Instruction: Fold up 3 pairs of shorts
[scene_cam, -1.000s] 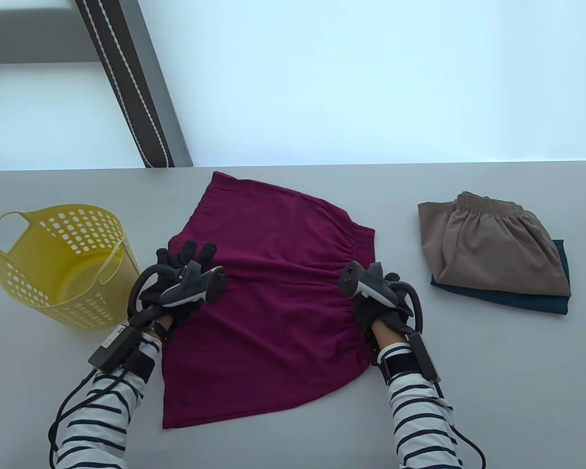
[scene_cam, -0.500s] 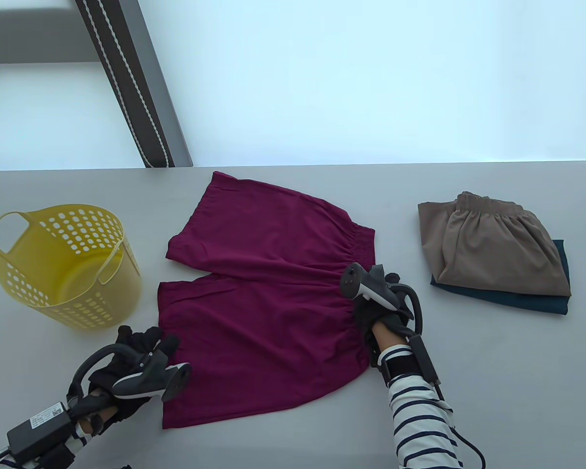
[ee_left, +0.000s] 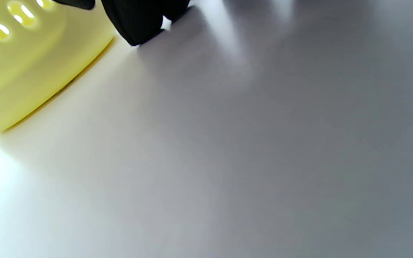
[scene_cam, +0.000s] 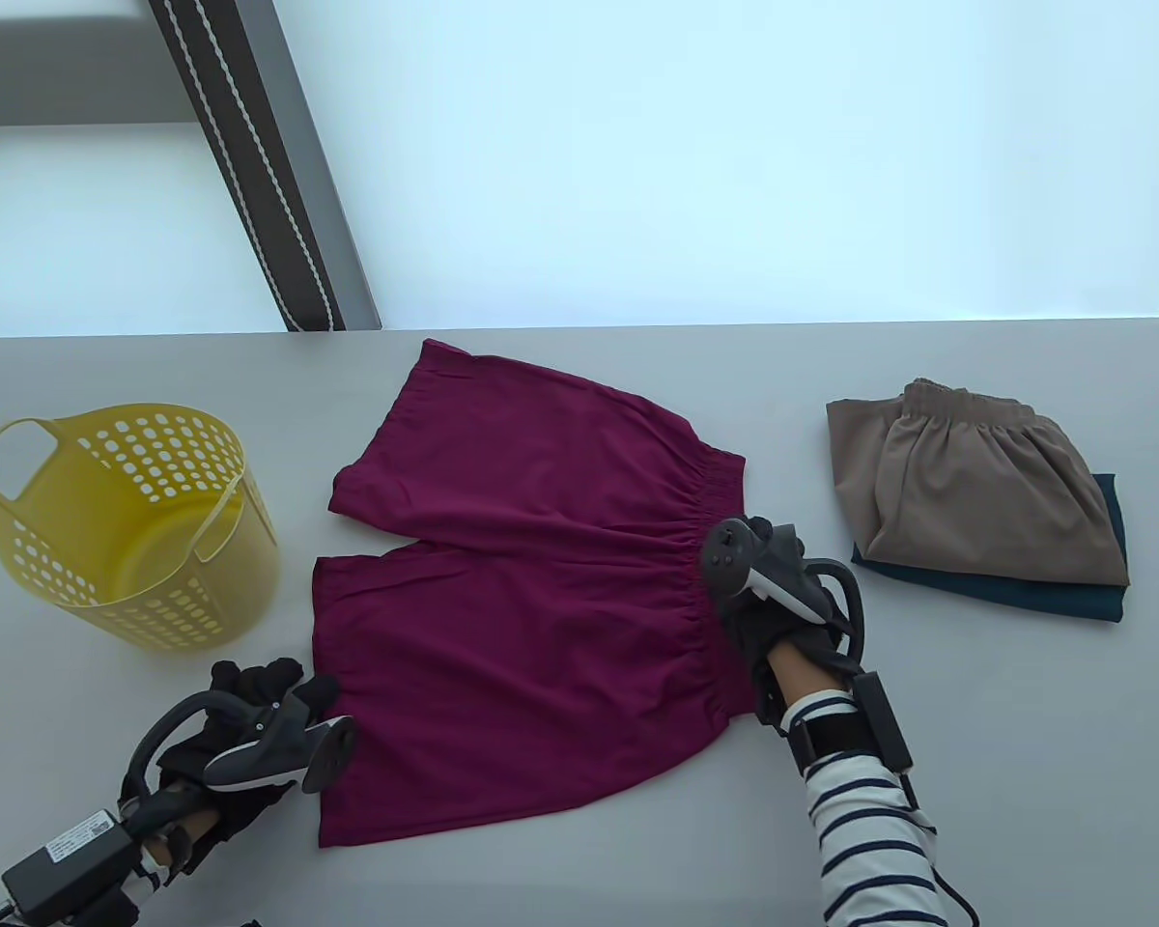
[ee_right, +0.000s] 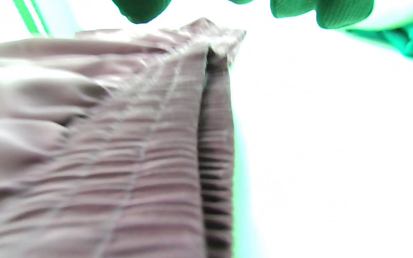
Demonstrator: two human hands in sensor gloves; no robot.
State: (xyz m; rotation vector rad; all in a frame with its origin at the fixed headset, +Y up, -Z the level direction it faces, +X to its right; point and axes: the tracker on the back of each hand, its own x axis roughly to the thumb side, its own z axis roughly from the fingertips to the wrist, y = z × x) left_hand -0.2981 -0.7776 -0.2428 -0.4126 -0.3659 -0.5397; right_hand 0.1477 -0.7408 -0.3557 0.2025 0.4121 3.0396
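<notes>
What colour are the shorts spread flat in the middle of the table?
Maroon shorts; the table view shows it best.

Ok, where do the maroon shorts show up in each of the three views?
Table view: the maroon shorts lie spread flat mid-table, between the yellow basket and the folded stack.
Left wrist view: not in it; only the basket and bare table.
Right wrist view: washed-out colour, but the gathered waistband fills the left half.
Shared landmark: the grey table top; the waistband links the table and right wrist views.
</notes>
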